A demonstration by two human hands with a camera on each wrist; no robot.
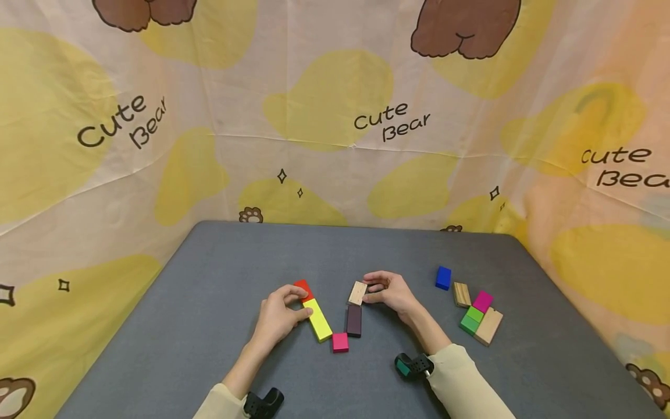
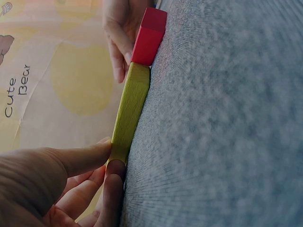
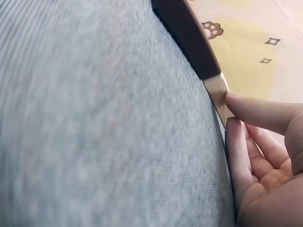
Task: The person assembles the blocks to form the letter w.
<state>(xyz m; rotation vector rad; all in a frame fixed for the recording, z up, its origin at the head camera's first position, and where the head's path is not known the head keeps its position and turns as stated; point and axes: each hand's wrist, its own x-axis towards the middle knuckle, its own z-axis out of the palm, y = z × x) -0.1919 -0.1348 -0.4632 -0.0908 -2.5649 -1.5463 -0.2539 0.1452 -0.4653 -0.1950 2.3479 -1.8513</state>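
Observation:
My left hand (image 1: 278, 314) curls its fingers over the red block (image 1: 305, 289), with the thumb at the left edge of the yellow block (image 1: 321, 325). In the left wrist view those fingers hide the red block, and the yellow block (image 2: 129, 111) runs away to a pink-red block (image 2: 150, 35). My right hand (image 1: 391, 297) pinches a light wooden block (image 1: 357, 293) between thumb and fingertips. That wooden block (image 3: 218, 94) meets a dark purple block (image 3: 189, 38) end to end. At the near end sits the pink-red block (image 1: 340, 343), between the two rows.
Right of my right hand lie a blue block (image 1: 443, 278), a striped wooden block (image 1: 462, 295), a magenta block (image 1: 483, 301), green blocks (image 1: 471, 320) and a pale wooden block (image 1: 489, 327). A printed cloth (image 1: 314, 192) surrounds the grey table (image 1: 209, 349).

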